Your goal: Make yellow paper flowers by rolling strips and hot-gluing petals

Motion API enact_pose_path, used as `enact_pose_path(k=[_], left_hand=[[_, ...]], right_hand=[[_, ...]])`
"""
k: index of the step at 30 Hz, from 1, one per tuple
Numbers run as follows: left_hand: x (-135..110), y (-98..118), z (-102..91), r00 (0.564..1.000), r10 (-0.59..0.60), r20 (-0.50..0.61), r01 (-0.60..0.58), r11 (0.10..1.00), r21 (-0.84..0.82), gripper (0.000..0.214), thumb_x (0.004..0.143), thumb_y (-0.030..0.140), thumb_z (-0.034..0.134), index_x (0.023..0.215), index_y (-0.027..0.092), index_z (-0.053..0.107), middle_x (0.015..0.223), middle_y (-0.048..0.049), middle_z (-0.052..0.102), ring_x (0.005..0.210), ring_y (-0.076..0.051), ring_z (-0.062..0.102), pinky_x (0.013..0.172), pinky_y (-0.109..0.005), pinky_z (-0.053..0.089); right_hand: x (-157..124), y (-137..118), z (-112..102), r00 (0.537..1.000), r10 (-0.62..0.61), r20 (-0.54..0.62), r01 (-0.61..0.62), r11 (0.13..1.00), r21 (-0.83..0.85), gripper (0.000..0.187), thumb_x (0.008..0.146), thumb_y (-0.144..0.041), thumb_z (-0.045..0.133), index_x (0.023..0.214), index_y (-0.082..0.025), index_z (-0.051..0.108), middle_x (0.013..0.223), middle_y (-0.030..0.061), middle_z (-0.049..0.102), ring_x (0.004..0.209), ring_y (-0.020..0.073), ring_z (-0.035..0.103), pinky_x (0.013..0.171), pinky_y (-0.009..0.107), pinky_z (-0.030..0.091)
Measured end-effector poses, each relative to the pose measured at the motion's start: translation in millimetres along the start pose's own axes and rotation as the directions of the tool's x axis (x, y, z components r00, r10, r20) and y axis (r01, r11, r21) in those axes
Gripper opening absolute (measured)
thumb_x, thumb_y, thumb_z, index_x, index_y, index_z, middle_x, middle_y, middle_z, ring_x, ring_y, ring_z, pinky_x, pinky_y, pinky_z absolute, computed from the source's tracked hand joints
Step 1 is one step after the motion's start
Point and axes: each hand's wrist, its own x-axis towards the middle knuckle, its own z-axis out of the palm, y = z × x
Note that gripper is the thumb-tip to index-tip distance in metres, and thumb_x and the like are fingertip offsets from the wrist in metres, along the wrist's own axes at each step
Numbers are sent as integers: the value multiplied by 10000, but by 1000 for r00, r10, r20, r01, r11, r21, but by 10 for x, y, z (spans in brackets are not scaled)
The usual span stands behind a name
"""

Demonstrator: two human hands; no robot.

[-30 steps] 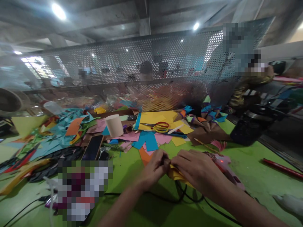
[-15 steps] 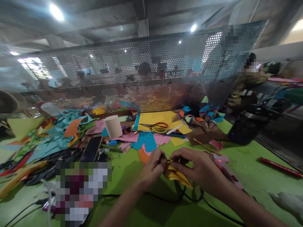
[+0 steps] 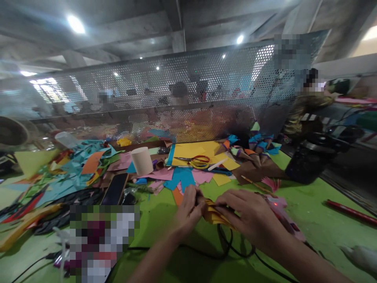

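I observe both hands meeting over the near middle of the green table [image 3: 312, 208]. The left hand [image 3: 188, 210] is curled closed, its fingertips pinching the left end of a folded yellow-orange paper piece [image 3: 215, 215]. The right hand [image 3: 250, 216] lies over the right part of the same piece, fingers bent down onto it, thumb and forefinger pressing its top edge. The paper piece sits between the two hands, just above the table surface; I cannot tell whether it touches. A pink glue gun [image 3: 282, 214] lies just beside the right hand, with a black cable [image 3: 226, 245] looping beneath the wrists. Toward the far edge lie red-and-yellow scissors [image 3: 198, 160] on yellow paper sheets [image 3: 188, 150], a cream paper cup [image 3: 141, 160] upright to their left, and a dark phone [image 3: 115, 188] near the left-hand scraps
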Motion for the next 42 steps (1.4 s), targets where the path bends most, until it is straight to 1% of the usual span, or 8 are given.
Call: enact_pose_path(k=[4,12,19,26,33,36,39,42], left_hand=[[3,8,11,1000,-21,7,21,999,-25,164,928,387,399,927,224,413,949,-22,429,930,-206,427,861,-331,354],[14,11,10,1000,-9,14,9,999,-44,148,929,367,402,906,223,423,913,-9,419,902,-197,414,823,-316,346],[20,-20,5,999,-30,18,32,995,-95,72,912,289,437,885,225,416,877,7,404,862,-179,406,784,-293,350],[14,-76,26,1000,13,-6,-14,990,-138,109,914,330,418,894,224,429,894,2,417,862,-181,401,780,-284,348],[28,-80,27,999,-36,-22,33,990,-135,88,898,314,427,896,226,434,881,6,425,843,-177,408,766,-284,364],[30,-82,16,999,-2,-43,-3,993,-121,84,881,306,423,892,226,444,885,-2,438,854,-185,416,786,-291,378],[25,-83,2,999,25,-47,-31,990,-140,97,883,313,413,920,227,441,880,-2,424,846,-187,413,787,-299,379],[22,-90,-5,998,29,-58,-39,985,-168,103,881,304,427,945,227,449,893,-3,414,861,-189,408,802,-308,371]], right_hand=[[-6,9,19,999,-54,0,54,998,-31,159,953,-216,528,873,-192,663,759,27,666,674,164,606,619,270,423],[18,6,25,997,-49,52,51,998,-27,202,967,-220,496,829,-179,637,758,30,638,676,159,589,611,263,425],[33,0,-6,992,75,106,-89,986,141,118,917,-181,583,865,-209,684,809,23,664,732,160,616,650,248,460],[31,7,20,992,59,114,-86,966,242,175,944,-213,544,971,-226,717,898,48,688,804,170,637,713,260,487],[48,-27,-46,984,109,142,-155,919,363,194,956,-233,528,1039,-239,703,963,42,701,869,161,646,764,261,494],[69,-17,-79,972,203,119,-235,874,426,146,927,-227,566,1002,-224,691,958,28,719,876,160,657,773,258,499],[82,-1,-99,945,297,136,-326,823,465,114,907,-239,585,938,-213,691,898,22,725,824,166,660,717,258,502],[81,10,-101,949,273,156,-315,820,478,109,898,-244,598,884,-208,699,862,26,721,809,171,655,718,268,497]])
